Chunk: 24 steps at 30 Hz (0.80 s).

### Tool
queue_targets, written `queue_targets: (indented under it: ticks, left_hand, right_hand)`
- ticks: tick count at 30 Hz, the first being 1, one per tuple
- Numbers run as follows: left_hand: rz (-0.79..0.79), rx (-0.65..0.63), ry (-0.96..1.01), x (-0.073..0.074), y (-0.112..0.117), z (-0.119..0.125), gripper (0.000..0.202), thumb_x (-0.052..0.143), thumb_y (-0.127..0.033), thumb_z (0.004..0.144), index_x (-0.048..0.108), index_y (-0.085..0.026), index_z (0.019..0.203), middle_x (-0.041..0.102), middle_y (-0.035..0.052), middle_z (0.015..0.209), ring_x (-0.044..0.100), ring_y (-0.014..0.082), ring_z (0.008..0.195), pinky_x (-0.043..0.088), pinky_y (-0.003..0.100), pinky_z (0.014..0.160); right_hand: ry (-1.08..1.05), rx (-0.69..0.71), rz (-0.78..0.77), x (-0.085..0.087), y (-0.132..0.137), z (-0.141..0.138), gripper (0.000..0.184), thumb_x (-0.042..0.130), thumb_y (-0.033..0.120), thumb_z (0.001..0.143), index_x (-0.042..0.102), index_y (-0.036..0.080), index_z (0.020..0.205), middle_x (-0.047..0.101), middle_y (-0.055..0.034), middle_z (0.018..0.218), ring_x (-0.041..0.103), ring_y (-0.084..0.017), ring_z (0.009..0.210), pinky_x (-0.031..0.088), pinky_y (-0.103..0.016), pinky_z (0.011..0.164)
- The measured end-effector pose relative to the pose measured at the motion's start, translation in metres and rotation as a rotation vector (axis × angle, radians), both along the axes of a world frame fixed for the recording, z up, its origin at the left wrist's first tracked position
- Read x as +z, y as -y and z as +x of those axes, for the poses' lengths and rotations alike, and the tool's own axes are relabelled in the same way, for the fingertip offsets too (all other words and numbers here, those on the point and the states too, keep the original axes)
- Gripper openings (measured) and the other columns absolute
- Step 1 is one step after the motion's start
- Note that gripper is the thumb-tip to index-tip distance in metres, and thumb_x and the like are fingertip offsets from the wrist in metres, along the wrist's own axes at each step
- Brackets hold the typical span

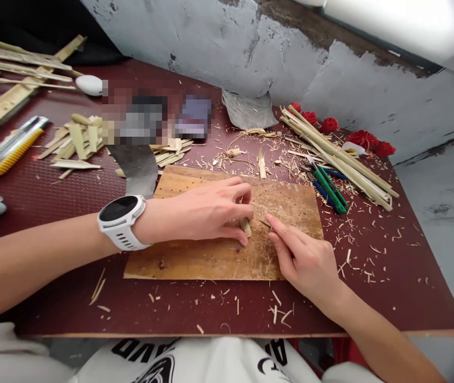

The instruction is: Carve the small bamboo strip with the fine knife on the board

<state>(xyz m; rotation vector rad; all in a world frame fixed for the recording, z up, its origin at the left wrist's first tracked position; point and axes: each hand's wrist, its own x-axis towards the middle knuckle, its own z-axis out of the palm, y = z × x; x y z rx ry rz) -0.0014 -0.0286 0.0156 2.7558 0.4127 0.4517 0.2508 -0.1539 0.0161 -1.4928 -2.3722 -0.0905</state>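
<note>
My left hand (pixel 207 210), with a white watch on its wrist, is closed on a small pale bamboo piece (pixel 245 225) and presses it down on a scratched wooden cutting board (pixel 195 255). My right hand (pixel 304 258) is closed around a thin blade (pixel 266 225) whose tip points at the bamboo piece, just to its right. Most of the blade's handle is hidden inside the fingers.
The board lies on a dark red table (pixel 390 276) strewn with shavings. Bamboo sticks (pixel 338 154), green and blue pens (pixel 328 189) and red paper roses (pixel 364 139) sit at the right. A yellow utility knife (pixel 6 149), bamboo strips (pixel 75 141) and long slats (pixel 15 69) lie at the left.
</note>
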Motion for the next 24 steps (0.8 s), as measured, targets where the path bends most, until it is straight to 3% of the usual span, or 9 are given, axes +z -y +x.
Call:
queue_targets:
  ticks: [4,9,12,15,17,19,24]
  left_hand:
    - [-0.049,0.002,0.011,-0.005,-0.003,0.002,0.046,0.067,-0.061,0.098,0.066,-0.015,0.097,0.062,0.0121,0.109,0.055,0.0264,0.101,0.046,0.038,0.092]
    - [-0.079,0.032,0.048,-0.007,0.000,0.003,0.041,0.065,-0.056,0.101,0.060,-0.016,0.092,0.065,0.0065,0.093,0.058,0.0217,0.088,0.044,0.034,0.081]
    - [-0.222,0.124,0.144,-0.002,0.007,0.005,0.028,0.069,-0.043,0.103,0.060,-0.017,0.096,0.067,0.0016,0.085,0.058,0.0154,0.072,0.041,0.028,0.067]
    - [-0.397,0.147,0.271,0.007,0.017,0.008,0.020,0.073,-0.034,0.102,0.063,-0.017,0.098,0.072,0.0002,0.087,0.064,0.0126,0.074,0.045,0.025,0.069]
    - [-0.473,0.111,0.303,0.012,0.025,0.011,0.009,0.069,-0.026,0.104,0.068,-0.017,0.107,0.076,0.0016,0.097,0.069,0.0125,0.083,0.051,0.025,0.077]
    - [-0.566,0.049,0.314,0.016,0.031,0.013,0.013,0.063,-0.018,0.105,0.070,-0.018,0.116,0.078,0.0036,0.108,0.073,0.0130,0.093,0.055,0.025,0.083]
    - [-0.767,0.112,0.394,0.018,0.039,0.018,0.016,0.069,-0.022,0.102,0.073,-0.018,0.117,0.080,0.0045,0.109,0.076,0.0149,0.095,0.061,0.026,0.085]
  right_hand:
    - [-0.189,-0.023,-0.030,-0.001,-0.005,0.000,0.038,0.061,0.020,0.105,0.067,0.016,0.143,0.082,-0.0089,0.118,0.079,-0.016,0.087,0.058,-0.026,0.077]
    - [-0.396,-0.048,-0.044,0.000,-0.008,-0.002,0.034,0.061,0.019,0.104,0.069,0.018,0.137,0.080,-0.0094,0.124,0.078,-0.019,0.103,0.061,-0.030,0.088]
    - [-0.545,-0.132,-0.135,0.003,-0.005,-0.004,0.025,0.063,0.026,0.103,0.072,0.019,0.126,0.081,-0.0051,0.100,0.074,-0.015,0.077,0.058,-0.026,0.068]
    - [-0.735,-0.182,-0.318,0.007,-0.002,-0.006,0.023,0.069,0.036,0.100,0.073,0.022,0.118,0.072,0.0021,0.079,0.050,-0.008,0.048,0.039,-0.023,0.043]
    - [-0.839,-0.193,-0.408,0.009,-0.001,-0.007,0.027,0.073,0.040,0.097,0.073,0.023,0.118,0.073,0.0013,0.084,0.044,-0.007,0.047,0.034,-0.023,0.041]
    - [-0.905,-0.215,-0.441,0.012,-0.002,-0.009,0.027,0.075,0.041,0.095,0.075,0.023,0.116,0.077,-0.0022,0.093,0.050,-0.009,0.053,0.039,-0.024,0.045]
    - [-1.007,-0.265,-0.458,0.016,-0.006,-0.008,0.022,0.081,0.040,0.090,0.079,0.023,0.104,0.078,-0.0029,0.092,0.057,-0.010,0.059,0.047,-0.024,0.051]
